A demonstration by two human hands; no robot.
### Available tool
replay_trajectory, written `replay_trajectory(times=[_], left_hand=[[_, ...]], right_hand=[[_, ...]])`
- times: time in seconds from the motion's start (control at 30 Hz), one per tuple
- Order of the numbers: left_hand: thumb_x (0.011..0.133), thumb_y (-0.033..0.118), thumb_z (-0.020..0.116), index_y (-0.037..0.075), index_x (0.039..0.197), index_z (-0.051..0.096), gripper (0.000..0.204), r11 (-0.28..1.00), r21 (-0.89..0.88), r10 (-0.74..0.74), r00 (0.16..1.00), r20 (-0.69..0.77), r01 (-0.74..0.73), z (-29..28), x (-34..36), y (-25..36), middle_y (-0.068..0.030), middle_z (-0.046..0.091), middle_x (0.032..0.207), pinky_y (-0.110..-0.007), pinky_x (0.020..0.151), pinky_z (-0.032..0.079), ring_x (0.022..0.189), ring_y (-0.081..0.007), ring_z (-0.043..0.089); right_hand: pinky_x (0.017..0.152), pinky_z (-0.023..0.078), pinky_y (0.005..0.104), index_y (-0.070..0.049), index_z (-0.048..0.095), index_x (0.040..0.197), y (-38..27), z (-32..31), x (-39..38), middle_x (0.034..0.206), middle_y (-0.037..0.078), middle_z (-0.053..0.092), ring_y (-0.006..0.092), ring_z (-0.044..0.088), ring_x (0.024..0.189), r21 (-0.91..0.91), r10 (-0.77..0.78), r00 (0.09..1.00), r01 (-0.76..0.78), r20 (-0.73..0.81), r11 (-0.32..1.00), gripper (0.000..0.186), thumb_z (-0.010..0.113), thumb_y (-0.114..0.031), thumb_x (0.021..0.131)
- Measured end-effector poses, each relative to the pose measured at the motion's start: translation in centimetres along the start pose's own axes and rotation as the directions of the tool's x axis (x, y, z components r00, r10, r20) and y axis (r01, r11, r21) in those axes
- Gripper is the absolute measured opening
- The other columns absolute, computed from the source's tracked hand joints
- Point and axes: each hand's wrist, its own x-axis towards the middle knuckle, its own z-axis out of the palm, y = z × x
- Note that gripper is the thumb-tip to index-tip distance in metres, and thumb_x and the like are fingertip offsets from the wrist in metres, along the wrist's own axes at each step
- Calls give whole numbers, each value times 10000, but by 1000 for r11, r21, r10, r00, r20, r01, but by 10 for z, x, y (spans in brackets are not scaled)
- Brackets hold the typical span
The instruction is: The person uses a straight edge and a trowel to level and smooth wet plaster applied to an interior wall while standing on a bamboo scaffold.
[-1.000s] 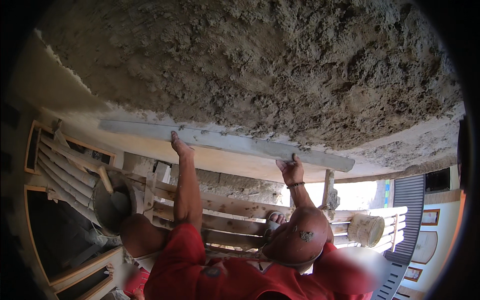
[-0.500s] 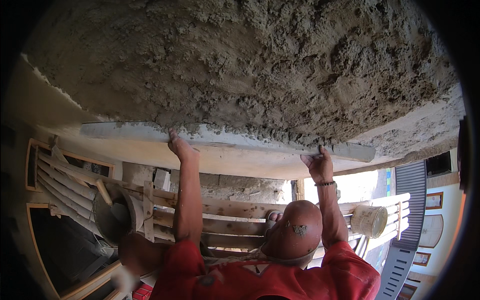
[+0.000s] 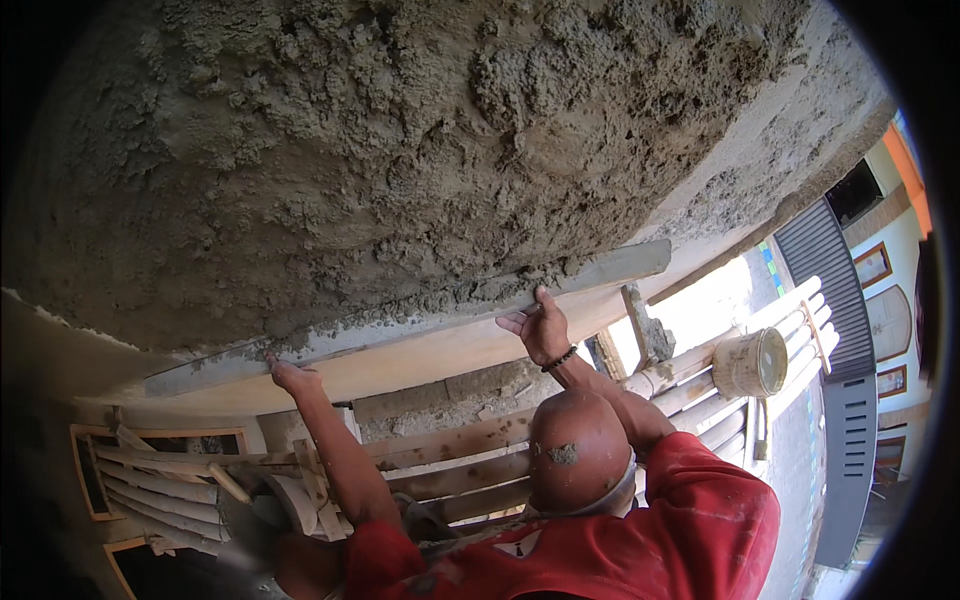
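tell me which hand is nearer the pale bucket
Right. The right hand is on the board, left of and slightly above the pale bucket in view; the left hand is farther left along it.

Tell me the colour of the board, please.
The board is pale grey, seen best in the head view.

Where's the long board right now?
In the head view, the long board slants across the middle, along the lower edge of the mortar, with the left hand and right hand on it.
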Motion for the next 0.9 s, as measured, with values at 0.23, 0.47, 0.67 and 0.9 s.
replay_trajectory(times=[0.23, 0.47, 0.67, 0.9], left_hand=[[898, 339, 308, 68, 1328, 269, 510, 999, 35, 40, 999, -37, -38, 36, -45, 3, -107, 289, 1359, -405, 1003, 233, 1220, -257, 317], [868, 405, 385, 94, 1333, 263, 572, 996, 87, 45, 994, -100, -37, 56, -81, 9, -81, 243, 1380, -398, 996, 207, 1235, -232, 272], [851, 437, 422, 112, 1336, 272, 602, 991, 131, 30, 997, -74, -20, 66, -100, 4, -77, 230, 1392, -414, 990, 212, 1241, -241, 260], [861, 420, 414, 137, 1336, 288, 567, 993, 109, -32, 998, -52, 38, 76, -118, -7, -56, 244, 1386, -395, 974, 228, 1233, -228, 265]], right_hand=[[674, 516, 447, -42, 464, 954, -48, 13, -9, 887, 151, 567, 295, 593, 761, -88, -164, 986, 166, 19, 982, 311, 493, -334, 852], [677, 511, 446, -68, 434, 895, -92, 25, -18, 864, 148, 529, 283, 577, 717, -135, -177, 984, 173, -21, 976, 303, 526, -351, 834], [615, 521, 458, -117, 463, 762, -115, 33, -26, 660, 28, 449, 255, 563, 604, -138, -231, 969, 218, -92, 966, 236, 535, -329, 833], [634, 515, 430, -110, 444, 804, -150, 26, -29, 750, 89, 488, 278, 563, 683, -185, -273, 957, 252, -95, 950, 243, 513, -341, 838]])
